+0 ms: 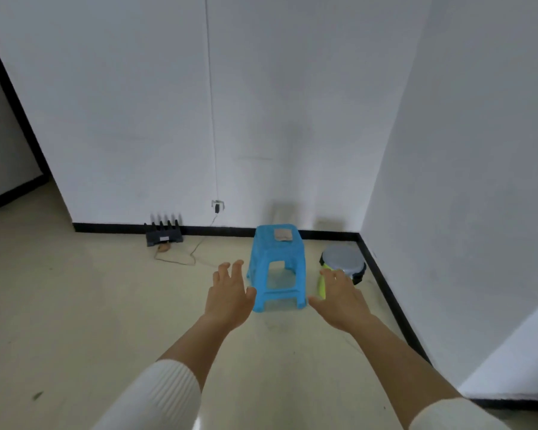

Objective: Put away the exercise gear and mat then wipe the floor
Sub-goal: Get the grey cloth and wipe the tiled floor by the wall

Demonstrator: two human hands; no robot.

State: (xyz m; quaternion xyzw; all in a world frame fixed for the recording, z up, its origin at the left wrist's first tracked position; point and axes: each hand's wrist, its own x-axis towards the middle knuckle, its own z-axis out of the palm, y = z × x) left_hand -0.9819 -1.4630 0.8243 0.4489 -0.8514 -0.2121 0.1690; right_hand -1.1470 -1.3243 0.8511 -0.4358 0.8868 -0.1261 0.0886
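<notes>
Hands: your left hand (230, 293) and right hand (339, 302) hover, fingers (238, 268) released, empty | Thing: folded cloth (282, 234) atop blue stool (277, 256), far right | Advice: pinch cloth squarely, without tipping stool.

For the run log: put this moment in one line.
left hand open, empty | right hand open, empty | both held out before blue stool | tan square item on stool seat
</notes>
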